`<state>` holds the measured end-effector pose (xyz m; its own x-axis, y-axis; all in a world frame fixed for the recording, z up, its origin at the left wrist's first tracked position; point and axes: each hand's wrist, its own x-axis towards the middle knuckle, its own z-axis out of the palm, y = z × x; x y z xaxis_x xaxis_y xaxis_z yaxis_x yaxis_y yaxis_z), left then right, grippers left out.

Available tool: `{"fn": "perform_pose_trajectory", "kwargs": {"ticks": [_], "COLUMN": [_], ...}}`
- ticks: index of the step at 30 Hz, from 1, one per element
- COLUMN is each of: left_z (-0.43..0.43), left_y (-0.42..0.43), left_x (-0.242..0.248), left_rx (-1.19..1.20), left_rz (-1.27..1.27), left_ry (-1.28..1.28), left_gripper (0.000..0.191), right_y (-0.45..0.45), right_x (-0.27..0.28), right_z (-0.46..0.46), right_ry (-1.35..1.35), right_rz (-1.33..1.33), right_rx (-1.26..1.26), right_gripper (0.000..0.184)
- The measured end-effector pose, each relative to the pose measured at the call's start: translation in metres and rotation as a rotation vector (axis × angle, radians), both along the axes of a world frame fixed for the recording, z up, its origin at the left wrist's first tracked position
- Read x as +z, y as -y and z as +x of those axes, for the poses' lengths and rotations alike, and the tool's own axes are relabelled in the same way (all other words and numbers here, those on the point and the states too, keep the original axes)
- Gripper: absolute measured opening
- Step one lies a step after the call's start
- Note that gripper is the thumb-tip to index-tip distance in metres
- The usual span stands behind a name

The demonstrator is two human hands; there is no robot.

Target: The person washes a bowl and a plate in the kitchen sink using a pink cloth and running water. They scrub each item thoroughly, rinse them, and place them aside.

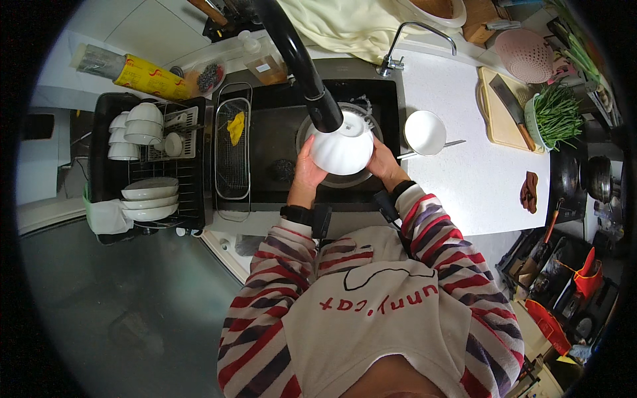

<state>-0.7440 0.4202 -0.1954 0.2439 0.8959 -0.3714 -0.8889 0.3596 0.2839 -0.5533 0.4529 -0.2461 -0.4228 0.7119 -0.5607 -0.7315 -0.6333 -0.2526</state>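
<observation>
A white bowl [341, 151] is held base-up over the black sink [271, 132], beneath the black faucet spout [326, 112]. My left hand [307, 171] grips its left side, and my right hand [385, 161] grips the right side. Water splashes off the bowl's far right edge. Below it sits a round metal basin [343, 183], mostly covered by the bowl and hands. On the counter just right of the sink stands another white bowl [425, 132], with chopsticks [454, 143] lying beside it.
At left, a dish rack [201, 164] holds stacked bowls [144, 122] and plates [150, 199]. A wire basket [232, 169] with a yellow cloth [236, 128] spans the sink's left. Rightward are a cleaver [507, 99] on a cutting board [497, 127], green vegetables [557, 114] and a brown cloth [529, 192].
</observation>
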Motion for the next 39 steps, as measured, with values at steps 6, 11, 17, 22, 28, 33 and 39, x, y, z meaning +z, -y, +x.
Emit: {"fn": "perform_pose_trajectory", "kwargs": {"ticks": [6, 11, 17, 22, 28, 33, 39], "left_z": [0.013, 0.011, 0.005, -0.003, 0.005, 0.031, 0.033], "left_y": [-0.011, -0.009, 0.002, 0.015, 0.018, 0.006, 0.005], "left_x": [0.0, -0.019, -0.018, 0.008, 0.024, 0.015, 0.015], "left_rx": [-0.017, -0.112, -0.369, -0.467, -0.286, -0.173, -0.554], "left_rz": [-0.084, -0.057, 0.002, 0.175, 0.131, 0.069, 0.411], "left_ry": [-0.105, -0.257, -0.611, -0.586, -0.416, -0.666, -1.841], "left_gripper": [0.037, 0.036, 0.029, 0.028, 0.035, 0.03, 0.02], "right_y": [0.009, 0.026, -0.002, -0.041, -0.04, -0.001, 0.005], "right_x": [0.015, 0.054, 0.075, 0.058, 0.015, 0.02, 0.05], "right_z": [-0.008, -0.036, -0.051, -0.044, -0.01, -0.017, -0.026], "right_ry": [0.834, 1.209, 1.515, 1.154, 0.13, 0.13, 0.532], "right_rz": [0.155, 1.058, 1.491, 0.852, 0.156, -0.12, 0.194], "right_rx": [0.187, 0.097, 0.446, 0.572, 0.333, 0.306, 0.482], "right_gripper": [0.033, 0.032, 0.028, 0.032, 0.045, 0.07, 0.071]}}
